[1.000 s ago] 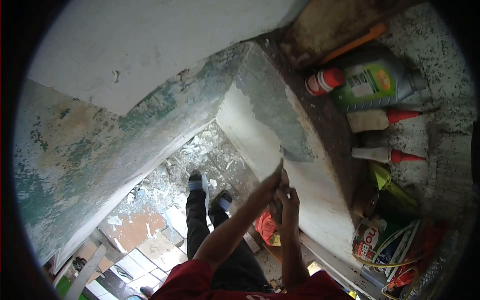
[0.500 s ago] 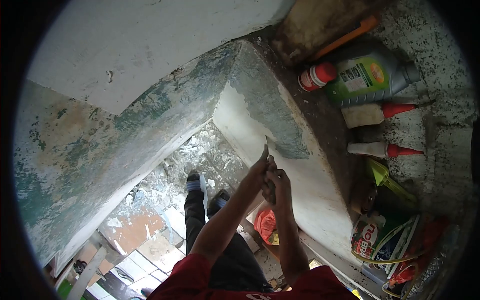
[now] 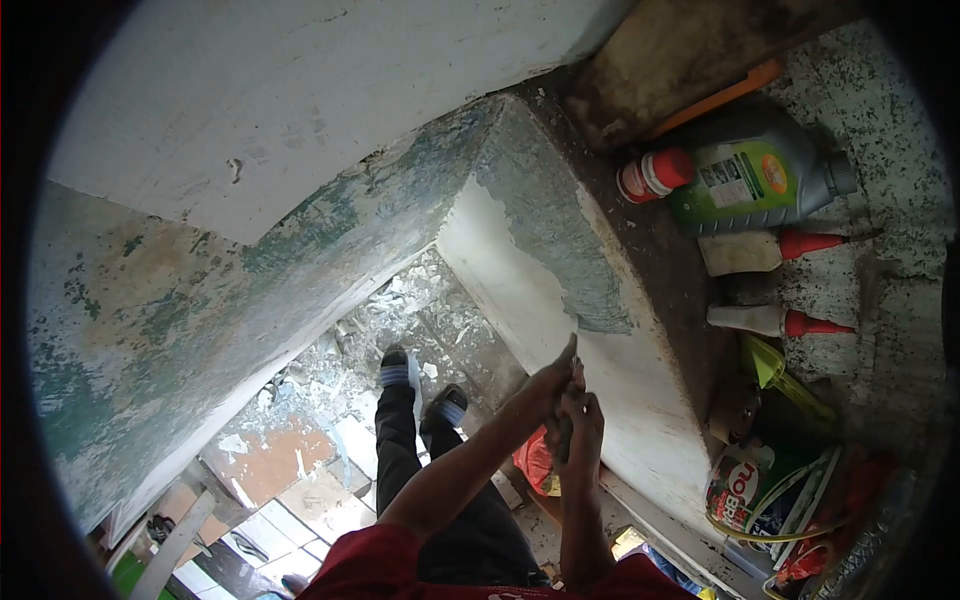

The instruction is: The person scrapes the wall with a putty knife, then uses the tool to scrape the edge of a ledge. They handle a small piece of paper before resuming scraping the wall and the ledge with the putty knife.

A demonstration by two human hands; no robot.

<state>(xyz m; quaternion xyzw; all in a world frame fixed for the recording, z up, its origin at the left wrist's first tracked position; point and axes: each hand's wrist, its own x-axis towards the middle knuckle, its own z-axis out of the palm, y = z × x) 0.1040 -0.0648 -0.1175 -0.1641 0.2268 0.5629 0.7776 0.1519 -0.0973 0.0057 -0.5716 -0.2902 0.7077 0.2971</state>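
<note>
Close together in front of the low wall (image 3: 640, 385), both my hands are closed. My left hand (image 3: 550, 388) is the upper one, with a thin extension pointing up at the wall's white coat, near the lower edge of the bare grey patch (image 3: 560, 230). What it grips is too small to tell. Just below and to the right, my right hand (image 3: 582, 418) wraps round something dark and greyish, mostly hidden by the fingers. The hands touch or overlap. Smooth white coating covers the wall's lower part, and rough grey shows above it.
On the ledge at right lie a green-grey bottle (image 3: 740, 175), a red-capped container (image 3: 655, 176), two red-nozzled bottles (image 3: 740, 253) and a labelled bucket (image 3: 740, 485). A red bag (image 3: 534, 460) is behind my arms. Debris and loose tiles (image 3: 280, 535) cover the floor around my feet.
Both hands have moved down and slightly right along the wall, staying together. The view has shifted a little, so the ledge objects appear lower and further right.
</note>
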